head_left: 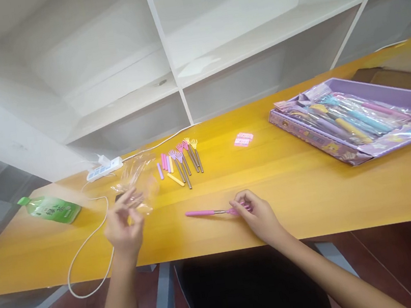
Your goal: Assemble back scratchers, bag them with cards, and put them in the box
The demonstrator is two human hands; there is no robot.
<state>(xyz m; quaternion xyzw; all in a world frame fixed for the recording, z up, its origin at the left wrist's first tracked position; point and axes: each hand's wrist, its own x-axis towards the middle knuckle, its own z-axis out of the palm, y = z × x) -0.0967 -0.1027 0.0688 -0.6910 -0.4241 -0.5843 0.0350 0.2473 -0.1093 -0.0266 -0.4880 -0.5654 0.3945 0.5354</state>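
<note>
My right hand [256, 215] pinches the claw end of a pink back scratcher [206, 212] that lies across the yellow table [310, 184], its handle pointing left. My left hand [124, 227] is raised a little above the table, its fingers closed on a crumpled clear plastic wrapper [138, 182]. Behind the hands, several small back scratchers [181, 161] with pink, purple and yellow handles lie side by side in a row.
A purple display box [362, 115] of wrapped scratchers sits at the right. A small pink card [244, 139] lies mid-table. A white power strip [104, 169] with its cord and a green drink pouch [52, 209] are at the left. White shelves [177, 65] stand behind.
</note>
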